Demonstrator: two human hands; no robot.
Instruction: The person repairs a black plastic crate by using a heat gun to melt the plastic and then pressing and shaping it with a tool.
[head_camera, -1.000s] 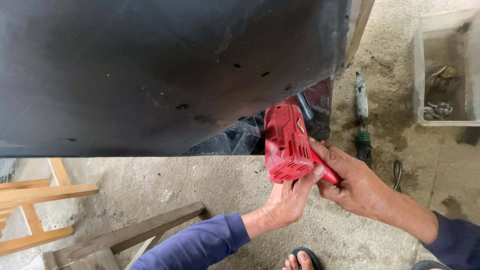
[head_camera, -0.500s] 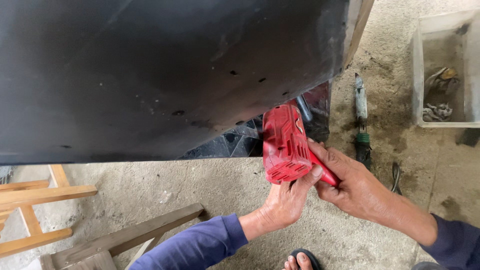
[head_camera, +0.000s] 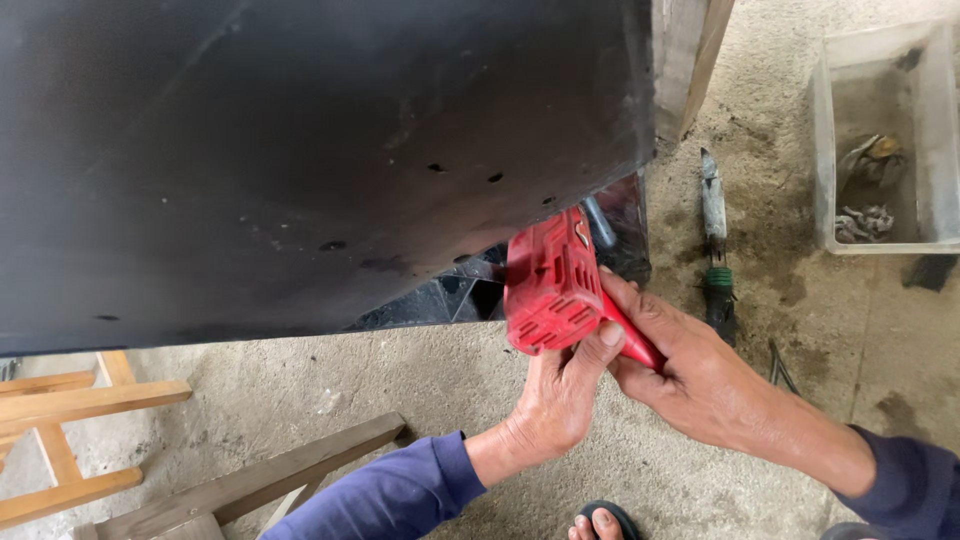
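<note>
A red power tool (head_camera: 551, 281) with vent slots pokes out from under the lower edge of a large black panel (head_camera: 300, 150). My right hand (head_camera: 690, 375) grips the tool's red handle from the right. My left hand (head_camera: 558, 395) reaches up from below and presses its fingers against the tool's rear end. The front of the tool is hidden beneath the panel. Both arms wear dark blue sleeves.
A screwdriver with a green collar (head_camera: 714, 240) lies on the concrete floor to the right. A clear plastic bin (head_camera: 880, 140) with metal scraps stands at the upper right. Wooden frame pieces (head_camera: 90, 440) lie at the lower left. My sandalled toes (head_camera: 597, 523) show at the bottom.
The view has shifted slightly, and the tool with both hands sits a little lower and left in the picture. The grips look the same.
</note>
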